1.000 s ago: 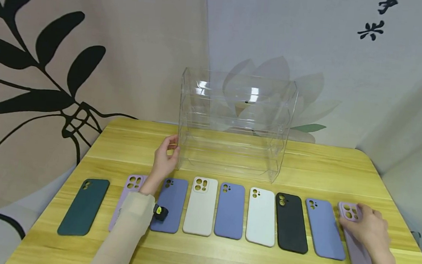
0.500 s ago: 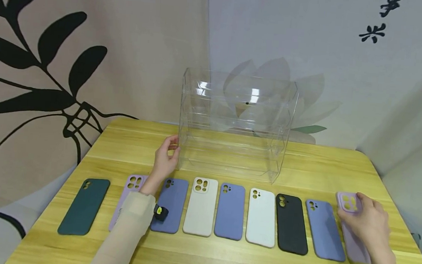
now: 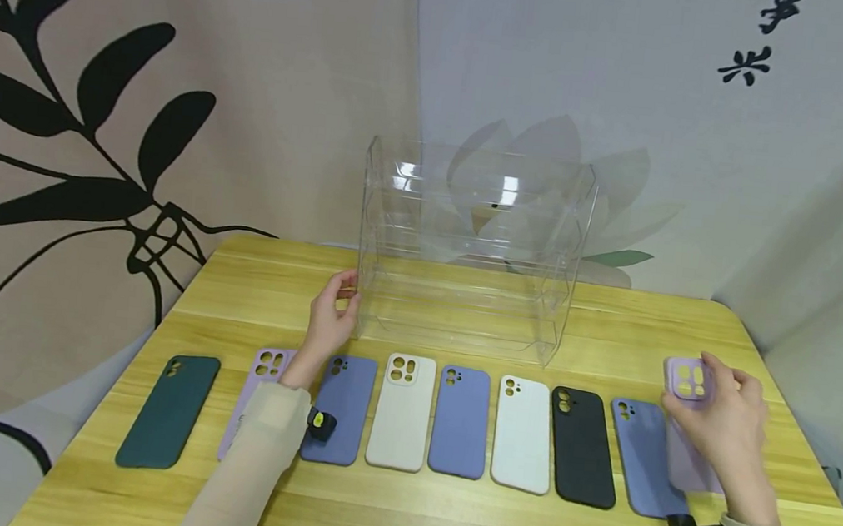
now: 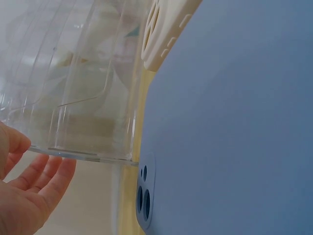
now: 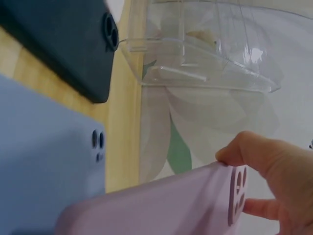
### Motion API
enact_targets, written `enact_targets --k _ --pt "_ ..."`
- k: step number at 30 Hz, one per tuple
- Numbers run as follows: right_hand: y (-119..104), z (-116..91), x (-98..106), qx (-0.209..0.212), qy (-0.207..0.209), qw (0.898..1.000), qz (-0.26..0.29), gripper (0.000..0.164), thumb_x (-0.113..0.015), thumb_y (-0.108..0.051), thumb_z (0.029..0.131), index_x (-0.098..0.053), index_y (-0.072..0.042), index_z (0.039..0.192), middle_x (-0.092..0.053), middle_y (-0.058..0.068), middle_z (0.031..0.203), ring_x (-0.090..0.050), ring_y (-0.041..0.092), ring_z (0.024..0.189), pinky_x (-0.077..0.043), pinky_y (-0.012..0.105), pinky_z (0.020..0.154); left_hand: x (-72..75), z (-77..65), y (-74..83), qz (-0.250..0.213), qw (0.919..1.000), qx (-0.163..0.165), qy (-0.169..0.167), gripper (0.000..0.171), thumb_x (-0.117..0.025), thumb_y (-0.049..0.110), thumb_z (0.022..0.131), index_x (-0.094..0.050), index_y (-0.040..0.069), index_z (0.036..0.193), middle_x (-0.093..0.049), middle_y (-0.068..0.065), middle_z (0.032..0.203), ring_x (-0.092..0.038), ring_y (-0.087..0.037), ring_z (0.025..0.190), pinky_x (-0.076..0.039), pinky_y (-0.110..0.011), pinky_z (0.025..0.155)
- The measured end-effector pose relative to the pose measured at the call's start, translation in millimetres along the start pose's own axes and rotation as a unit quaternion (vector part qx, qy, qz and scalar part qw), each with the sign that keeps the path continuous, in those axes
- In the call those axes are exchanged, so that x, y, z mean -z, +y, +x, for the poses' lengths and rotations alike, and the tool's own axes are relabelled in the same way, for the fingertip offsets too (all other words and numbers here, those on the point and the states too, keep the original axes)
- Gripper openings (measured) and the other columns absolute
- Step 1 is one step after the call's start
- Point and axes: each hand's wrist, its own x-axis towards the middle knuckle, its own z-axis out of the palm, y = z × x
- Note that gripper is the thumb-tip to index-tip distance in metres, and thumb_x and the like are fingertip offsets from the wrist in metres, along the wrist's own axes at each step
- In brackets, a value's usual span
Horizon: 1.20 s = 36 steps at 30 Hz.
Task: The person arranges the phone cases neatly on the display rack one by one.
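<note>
My right hand (image 3: 726, 427) grips a light purple phone case (image 3: 691, 464) near its camera end, thumb on one edge and fingers on the other. The case is tilted, its top end raised, and overlaps a blue phone case (image 3: 642, 449) in the head view. In the right wrist view the thumb and a finger hold the purple case (image 5: 171, 203) beside its camera holes. My left hand (image 3: 332, 314) holds the left side of a clear stepped display rack (image 3: 470, 257), thumb and fingers at the side panel's edge (image 4: 83, 155).
A row of cases lies along the table (image 3: 384, 519): green (image 3: 168, 412), purple (image 3: 259, 366) partly under the left sleeve, blue (image 3: 348, 415), cream (image 3: 400, 420), blue (image 3: 458, 425), white (image 3: 522, 439), black (image 3: 582, 448). A printed curtain (image 3: 293, 101) hangs behind the rack.
My right hand has lifted the purple case off the table at the right end of the row and moved it up and left. My left hand stays at the rack.
</note>
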Motion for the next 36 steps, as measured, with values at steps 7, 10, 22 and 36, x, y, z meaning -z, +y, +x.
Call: enact_targets --k 7,10,22,36 --pt "-18.4 7.8 -0.6 0.026 0.031 0.999 0.028 0.073 -0.073 -0.013 0.07 -0.041 0.007 0.132 -0.028 0.042 0.124 -0.027 0.057 0.109 -0.025 0.063 0.078 -0.4 -0.1 -3.9 -0.006 0.9998 -0.016 0.003 0.035 -0.053 -0.011 0.087 -0.051 -0.007 0.122 -0.056 -0.025 0.11 -0.057 -0.036 0.094 -0.052 -0.022 0.062" --pt "-28.0 11.8 -1.0 0.032 0.043 0.998 0.037 0.072 -0.074 -0.012 0.069 -0.042 0.007 0.131 -0.028 0.041 0.124 -0.027 0.056 0.109 -0.027 0.062 0.077 0.1 -0.5 -2.9 -0.009 0.9998 -0.017 0.003 0.035 -0.053 -0.012 0.087 -0.051 -0.008 0.121 -0.056 -0.025 0.11 -0.056 -0.036 0.094 -0.051 -0.019 0.062" --pt "-66.3 24.7 -7.9 0.072 0.068 0.992 0.082 0.071 -0.077 -0.008 0.067 -0.045 0.002 0.129 -0.029 0.036 0.124 -0.03 0.047 0.11 -0.033 0.058 0.074 4.4 -5.3 25.4 -0.015 0.9996 -0.025 -0.002 0.033 -0.051 -0.015 0.086 -0.049 -0.016 0.119 -0.055 -0.033 0.109 -0.055 -0.043 0.093 -0.048 -0.014 0.062" --pt "-107.0 37.0 -19.7 0.132 0.075 0.981 0.123 0.07 -0.077 -0.005 0.066 -0.046 -0.001 0.128 -0.032 0.033 0.12 -0.036 0.043 0.1 -0.034 0.052 0.072 7.8 -6.2 38.4 -0.011 0.9996 -0.022 -0.01 0.033 -0.05 -0.016 0.086 -0.048 -0.018 0.119 -0.054 -0.034 0.109 -0.055 -0.044 0.093 -0.049 -0.015 0.06"
